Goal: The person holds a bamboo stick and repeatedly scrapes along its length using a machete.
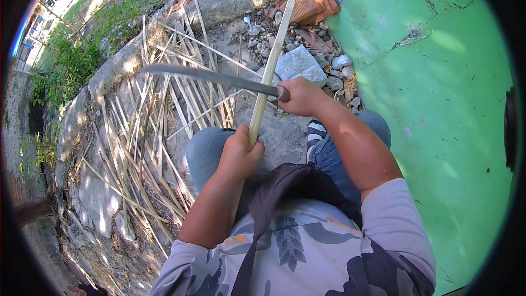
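My left hand [241, 153] is closed around the lower end of a pale bamboo strip [274, 57], which rises away from me, tilted slightly right. In my right hand [301, 97] is the dark handle of a long machete [205, 75]. Its curved blade points left and crosses the strip a little above my left hand. Whether the edge touches the strip or passes over it, I cannot tell. Both hands are in front of my bent knees.
Many split bamboo strips [164, 104] lie scattered on the rough concrete to the left. Ahead sit a grey stone block [300, 66], rubble and broken orange roof tiles [315, 5]. A green painted floor [438, 109] spreads on the right. Plants [71, 63] grow at far left.
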A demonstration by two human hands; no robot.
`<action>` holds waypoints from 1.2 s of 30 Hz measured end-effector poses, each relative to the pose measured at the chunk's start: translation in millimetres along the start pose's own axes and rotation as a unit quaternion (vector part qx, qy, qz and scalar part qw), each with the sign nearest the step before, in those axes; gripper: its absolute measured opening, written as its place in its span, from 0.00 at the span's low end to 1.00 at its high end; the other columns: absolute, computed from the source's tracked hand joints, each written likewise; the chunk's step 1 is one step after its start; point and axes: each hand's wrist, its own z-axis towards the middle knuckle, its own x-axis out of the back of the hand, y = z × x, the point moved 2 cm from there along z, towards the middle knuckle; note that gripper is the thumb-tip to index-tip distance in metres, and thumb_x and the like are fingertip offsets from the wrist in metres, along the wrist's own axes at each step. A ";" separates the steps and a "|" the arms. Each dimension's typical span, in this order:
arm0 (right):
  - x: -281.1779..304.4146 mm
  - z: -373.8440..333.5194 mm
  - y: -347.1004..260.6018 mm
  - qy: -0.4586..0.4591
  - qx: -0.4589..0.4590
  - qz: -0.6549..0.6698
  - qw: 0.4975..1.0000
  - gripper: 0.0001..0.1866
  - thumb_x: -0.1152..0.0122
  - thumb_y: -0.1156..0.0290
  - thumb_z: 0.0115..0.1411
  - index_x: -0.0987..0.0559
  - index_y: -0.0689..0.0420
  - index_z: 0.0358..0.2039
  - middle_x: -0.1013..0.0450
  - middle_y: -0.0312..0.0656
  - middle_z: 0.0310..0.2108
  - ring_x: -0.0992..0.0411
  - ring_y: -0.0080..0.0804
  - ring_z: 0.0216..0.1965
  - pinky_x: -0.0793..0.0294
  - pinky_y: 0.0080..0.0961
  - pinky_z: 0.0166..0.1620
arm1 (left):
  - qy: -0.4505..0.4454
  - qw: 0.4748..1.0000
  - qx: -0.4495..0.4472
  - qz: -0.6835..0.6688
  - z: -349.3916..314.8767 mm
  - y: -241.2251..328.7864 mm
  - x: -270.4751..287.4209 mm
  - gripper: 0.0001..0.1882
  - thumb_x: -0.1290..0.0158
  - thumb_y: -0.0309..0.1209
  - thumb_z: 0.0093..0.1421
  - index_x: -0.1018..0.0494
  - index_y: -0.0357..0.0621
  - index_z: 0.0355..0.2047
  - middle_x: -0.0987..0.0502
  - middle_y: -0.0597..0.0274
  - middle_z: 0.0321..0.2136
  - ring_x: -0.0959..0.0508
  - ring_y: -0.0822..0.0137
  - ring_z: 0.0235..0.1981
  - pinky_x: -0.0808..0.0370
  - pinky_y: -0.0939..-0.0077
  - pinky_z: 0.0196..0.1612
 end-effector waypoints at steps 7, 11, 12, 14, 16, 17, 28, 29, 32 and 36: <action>-8.2 8.9 -14.0 -0.086 0.008 -0.042 0.995 0.08 0.34 0.64 0.48 0.19 0.53 0.27 0.23 0.49 0.23 0.24 0.52 0.28 0.24 0.42 0.35 | -0.011 0.998 0.019 0.067 4.8 4.1 1.9 0.17 0.41 0.33 0.59 0.31 0.32 0.40 0.21 0.35 0.31 0.18 0.37 0.36 0.24 0.52 0.40; 0.7 11.7 -0.4 0.004 -0.025 -0.014 1.000 0.09 0.34 0.65 0.49 0.22 0.56 0.25 0.24 0.51 0.23 0.24 0.52 0.28 0.26 0.43 0.34 | 0.005 0.999 -0.021 0.031 -0.6 -2.5 4.3 0.16 0.41 0.33 0.59 0.31 0.32 0.38 0.21 0.35 0.29 0.18 0.37 0.35 0.24 0.52 0.39; 10.7 13.4 5.4 0.001 -0.055 -0.001 0.998 0.09 0.35 0.65 0.50 0.23 0.57 0.25 0.25 0.51 0.22 0.24 0.53 0.28 0.27 0.43 0.34 | 0.007 0.999 -0.014 0.042 0.1 -1.2 3.0 0.16 0.41 0.33 0.59 0.31 0.32 0.38 0.21 0.35 0.29 0.18 0.37 0.35 0.24 0.53 0.39; 13.4 9.9 8.0 0.005 -0.078 0.023 0.997 0.09 0.35 0.65 0.51 0.23 0.57 0.25 0.25 0.51 0.22 0.25 0.53 0.27 0.28 0.43 0.34 | 0.010 0.999 -0.003 0.052 -4.0 1.3 1.9 0.16 0.41 0.33 0.59 0.31 0.33 0.37 0.21 0.36 0.29 0.18 0.37 0.35 0.24 0.53 0.39; 12.3 4.1 3.7 0.012 -0.066 0.012 0.998 0.09 0.35 0.65 0.51 0.22 0.57 0.25 0.25 0.51 0.22 0.25 0.53 0.27 0.27 0.43 0.34 | 0.006 0.999 0.007 0.037 -2.8 5.4 1.4 0.15 0.41 0.33 0.59 0.31 0.33 0.37 0.21 0.36 0.29 0.18 0.38 0.35 0.24 0.53 0.39; 13.5 2.1 0.0 0.020 -0.053 0.000 0.998 0.09 0.35 0.65 0.51 0.22 0.56 0.25 0.24 0.50 0.22 0.24 0.53 0.28 0.26 0.43 0.34 | 0.008 0.999 0.007 0.036 -0.7 4.4 0.5 0.15 0.41 0.33 0.59 0.31 0.33 0.37 0.21 0.36 0.29 0.18 0.38 0.35 0.24 0.53 0.39; 9.8 10.9 5.6 -0.024 -0.038 -0.023 0.999 0.09 0.35 0.63 0.51 0.19 0.55 0.27 0.23 0.49 0.24 0.22 0.53 0.29 0.24 0.43 0.36 | -0.004 0.999 -0.011 0.042 -0.4 -1.6 2.2 0.16 0.40 0.33 0.58 0.30 0.33 0.39 0.21 0.35 0.31 0.18 0.38 0.36 0.24 0.53 0.41; 13.0 10.3 6.1 0.005 -0.058 -0.004 0.998 0.09 0.35 0.63 0.50 0.19 0.55 0.27 0.22 0.49 0.24 0.23 0.52 0.29 0.24 0.43 0.35 | -0.004 0.999 -0.014 0.042 -0.1 -2.9 1.3 0.16 0.40 0.33 0.58 0.30 0.33 0.39 0.21 0.35 0.31 0.18 0.38 0.36 0.24 0.53 0.41; 12.6 6.7 2.2 0.008 -0.041 0.011 0.999 0.09 0.35 0.63 0.50 0.19 0.54 0.28 0.22 0.48 0.24 0.22 0.53 0.29 0.24 0.44 0.35 | 0.010 1.000 -0.029 0.003 -1.9 -0.9 0.0 0.16 0.40 0.33 0.58 0.30 0.33 0.39 0.21 0.35 0.31 0.18 0.38 0.36 0.23 0.53 0.41; 5.2 0.1 -13.8 -0.027 0.000 -0.048 0.998 0.09 0.34 0.63 0.49 0.19 0.53 0.28 0.22 0.48 0.25 0.22 0.53 0.30 0.23 0.45 0.35 | 0.006 0.999 -0.008 0.040 -0.3 -0.6 -2.4 0.16 0.40 0.33 0.59 0.30 0.32 0.39 0.21 0.35 0.31 0.18 0.38 0.36 0.23 0.54 0.40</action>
